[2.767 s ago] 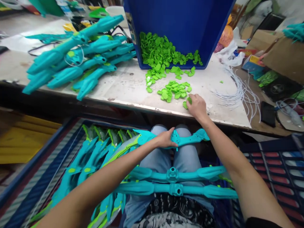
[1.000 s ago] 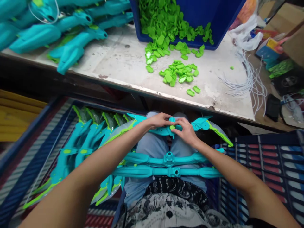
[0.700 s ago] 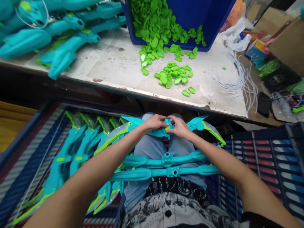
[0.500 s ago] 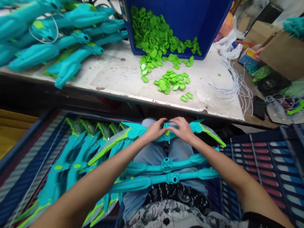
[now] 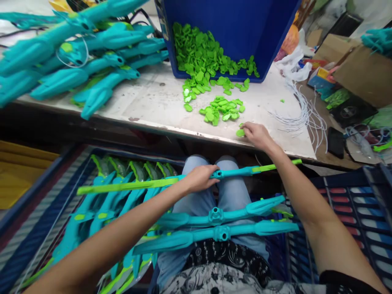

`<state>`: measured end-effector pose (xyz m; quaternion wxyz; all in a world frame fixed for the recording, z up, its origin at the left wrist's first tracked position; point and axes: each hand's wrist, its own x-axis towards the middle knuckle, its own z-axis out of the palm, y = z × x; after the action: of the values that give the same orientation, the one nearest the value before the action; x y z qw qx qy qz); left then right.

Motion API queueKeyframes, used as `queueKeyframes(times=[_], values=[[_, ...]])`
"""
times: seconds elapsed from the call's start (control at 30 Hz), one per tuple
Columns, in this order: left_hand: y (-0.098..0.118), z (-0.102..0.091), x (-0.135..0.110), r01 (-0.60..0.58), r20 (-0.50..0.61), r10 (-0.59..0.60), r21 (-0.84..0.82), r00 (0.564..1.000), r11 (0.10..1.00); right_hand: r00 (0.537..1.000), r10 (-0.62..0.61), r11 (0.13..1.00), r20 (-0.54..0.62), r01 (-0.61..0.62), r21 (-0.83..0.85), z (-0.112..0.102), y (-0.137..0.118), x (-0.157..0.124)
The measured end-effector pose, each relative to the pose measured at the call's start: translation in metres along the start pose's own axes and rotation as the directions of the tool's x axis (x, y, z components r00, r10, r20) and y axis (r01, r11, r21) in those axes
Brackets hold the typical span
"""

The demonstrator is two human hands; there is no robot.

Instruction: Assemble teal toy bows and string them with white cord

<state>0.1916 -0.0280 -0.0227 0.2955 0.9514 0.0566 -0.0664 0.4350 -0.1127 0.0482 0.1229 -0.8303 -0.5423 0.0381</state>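
Observation:
Above my knees, my left hand [image 5: 202,178] is wrapped round a long turquoise plastic bow-shaped toy part [image 5: 237,173] with lime-green ends. It is turned edge-on, with a hole near its middle facing up. At the table's front edge, my right hand [image 5: 257,134] has its fingertips closed at a small lime-green plastic piece [image 5: 240,133]; another lies partly hidden by the fingers. A loose group of similar green pieces [image 5: 222,109] lies just beyond. Two more turquoise parts, a farther one [image 5: 232,214] and a nearer one [image 5: 245,230], rest across my lap.
A tipped blue bin [image 5: 245,36] spills green pieces onto the white table [image 5: 147,102]. Turquoise parts [image 5: 101,41] are piled at the left. White ties [image 5: 301,118] lie at the right. Several assembled parts [image 5: 101,216] stand to my left; a dark blue crate [image 5: 346,212] is to my right.
My right hand has left the turquoise part and moved up to the green pieces at the table edge. The part in my left hand has been rolled edge-on.

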Motion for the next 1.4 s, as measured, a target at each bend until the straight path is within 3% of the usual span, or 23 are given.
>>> queueKeyframes(times=[0.07,0.13,0.2,0.33,0.43,0.5,0.57,0.67,0.8,0.9,1.03,1.13,1.27,1.4], values=[[-0.008,-0.014,0.01,-0.007,0.115,0.027,-0.173,0.993,0.985,0.994,0.003,1.0,0.112,-0.004,0.0,-0.01,0.001,0.003],[-0.016,-0.019,0.02,0.015,0.242,0.071,-0.335,0.968,0.942,0.99,0.011,0.999,0.142,-0.004,-0.044,-0.011,0.0,0.006],[-0.024,-0.019,0.028,0.079,0.311,0.08,-0.468,0.947,0.88,0.995,0.046,0.994,0.09,-0.036,-0.107,-0.005,-0.002,0.004],[-0.03,-0.014,0.035,0.196,0.32,0.008,-0.6,0.947,0.775,0.992,0.065,0.982,-0.107,-0.082,-0.171,0.011,0.002,-0.009],[-0.029,-0.013,0.036,0.243,0.335,-0.026,-0.624,0.942,0.743,0.969,-0.123,0.987,-0.213,0.097,-0.126,0.013,0.013,-0.019],[-0.029,-0.013,0.036,0.25,0.34,-0.028,-0.629,0.94,0.736,0.933,-0.314,0.949,-0.175,0.307,-0.065,0.009,0.021,-0.02],[-0.028,-0.013,0.037,0.254,0.342,-0.03,-0.63,0.939,0.734,0.896,-0.437,0.899,-0.074,0.437,-0.015,0.007,0.025,-0.019],[-0.029,-0.012,0.037,0.255,0.337,-0.038,-0.627,0.941,0.736,0.903,-0.43,0.9,0.01,0.429,-0.075,0.01,0.021,-0.017],[-0.03,-0.011,0.037,0.247,0.331,-0.036,-0.622,0.943,0.743,0.93,-0.366,0.922,-0.023,0.359,-0.147,0.017,0.011,-0.011],[-0.031,-0.01,0.038,0.249,0.338,-0.031,-0.627,0.941,0.738,0.901,-0.433,0.901,-0.031,0.43,-0.061,0.017,0.009,-0.002],[-0.031,-0.011,0.039,0.252,0.335,-0.027,-0.649,0.942,0.718,0.849,-0.523,0.851,0.07,0.515,0.102,0.012,0.01,0.007],[-0.031,-0.011,0.04,0.254,0.337,-0.021,-0.665,0.941,0.702,0.84,-0.531,0.847,0.111,0.525,0.08,0.01,0.007,0.005],[-0.03,-0.011,0.04,0.258,0.336,-0.026,-0.668,0.941,0.698,0.843,-0.532,0.846,0.079,0.532,0.022,0.012,0.003,-0.001],[-0.028,-0.011,0.038,0.254,0.328,-0.029,-0.672,0.944,0.696,0.853,-0.522,0.851,0.024,0.519,0.084,0.017,0.002,0.0]])
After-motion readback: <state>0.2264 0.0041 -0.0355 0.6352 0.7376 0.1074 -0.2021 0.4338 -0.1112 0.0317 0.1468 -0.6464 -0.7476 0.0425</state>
